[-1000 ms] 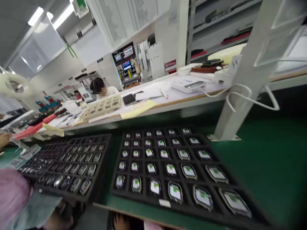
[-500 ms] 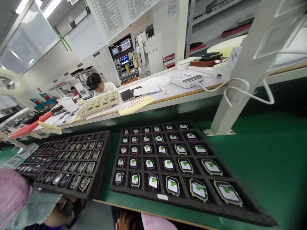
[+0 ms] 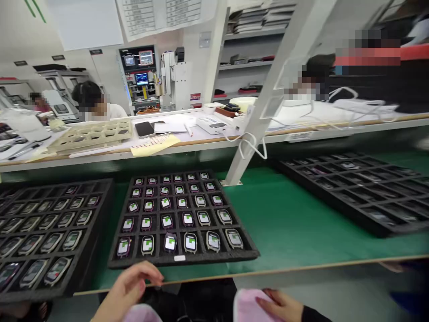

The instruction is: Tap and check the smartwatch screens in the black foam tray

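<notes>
My left hand [image 3: 129,285] hovers at the table's front edge, just below a black foam tray [image 3: 182,258]. Its fingers are loosely curled and apart, with nothing in them. That tray holds several small watch bodies [image 3: 170,242] with lit white-and-green screens. My right hand [image 3: 280,305] lies low at the bottom of the view, fingers stretched flat on a pink cloth [image 3: 246,308]. It holds nothing.
A second black tray [image 3: 100,210] of dark-screened watches sits at the left. A third, mostly empty one [image 3: 362,210] lies at the right on the green mat [image 3: 288,219]. A slanted white post [image 3: 268,98] rises behind. The raised shelf [image 3: 208,143] carries a beige tray, papers and a phone. People sit beyond.
The view has swung right and down. The right-hand tray and both of my hands have come into sight below the table edge. The trays have not moved.
</notes>
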Tool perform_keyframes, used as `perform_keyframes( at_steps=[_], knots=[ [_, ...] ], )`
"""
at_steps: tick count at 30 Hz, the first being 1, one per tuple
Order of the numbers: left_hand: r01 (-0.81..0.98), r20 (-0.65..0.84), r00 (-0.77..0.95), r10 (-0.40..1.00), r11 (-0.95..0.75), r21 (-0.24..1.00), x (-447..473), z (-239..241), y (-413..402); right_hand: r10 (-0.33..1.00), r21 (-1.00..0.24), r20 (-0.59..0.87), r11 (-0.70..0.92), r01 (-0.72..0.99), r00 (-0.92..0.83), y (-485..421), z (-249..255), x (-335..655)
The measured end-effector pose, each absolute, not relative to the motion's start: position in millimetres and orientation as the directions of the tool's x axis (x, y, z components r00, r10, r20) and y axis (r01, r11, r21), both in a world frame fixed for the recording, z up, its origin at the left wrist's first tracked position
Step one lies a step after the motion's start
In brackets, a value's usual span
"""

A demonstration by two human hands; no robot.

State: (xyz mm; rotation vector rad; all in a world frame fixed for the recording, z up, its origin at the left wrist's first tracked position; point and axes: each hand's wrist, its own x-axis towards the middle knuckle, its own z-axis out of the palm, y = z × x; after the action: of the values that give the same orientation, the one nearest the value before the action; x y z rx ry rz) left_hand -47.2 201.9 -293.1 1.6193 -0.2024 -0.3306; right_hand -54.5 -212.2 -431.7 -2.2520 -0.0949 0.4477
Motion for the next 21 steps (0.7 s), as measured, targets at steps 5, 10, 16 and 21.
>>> perform_keyframes(
  at_steps=[5, 10, 16, 21],
  knots=[
    [-0.089, 0.221, 0.934, 0.282, -0.416, 0.905, -28.9, -309.1, 205.7, 0.171, -0.784, -0.255, -0.612, -0.1, 0.952, -243.3, -373.7, -51.3],
    [0.038, 0.398, 0.824, 0.402, -0.741, 0.671, -30.1, -330.1, 211.4, 0.472, -0.82, 0.032, -0.491, 0.293, 0.881, -175.9, -294.3, 25.3],
    [0.124, 0.359, 0.848, 0.389, -0.805, 0.58, -47.3, -366.3, 205.5, 0.722, -0.543, 0.28, -0.424, 0.724, 0.633, -70.5, -288.6, 148.1],
    [0.237, 0.296, 0.797, 0.527, -0.723, 0.649, -48.1, -363.3, 196.8, 0.8, -0.262, 0.165, -0.528, 0.808, 0.576, -3.8, -313.0, 196.0]
  ],
)
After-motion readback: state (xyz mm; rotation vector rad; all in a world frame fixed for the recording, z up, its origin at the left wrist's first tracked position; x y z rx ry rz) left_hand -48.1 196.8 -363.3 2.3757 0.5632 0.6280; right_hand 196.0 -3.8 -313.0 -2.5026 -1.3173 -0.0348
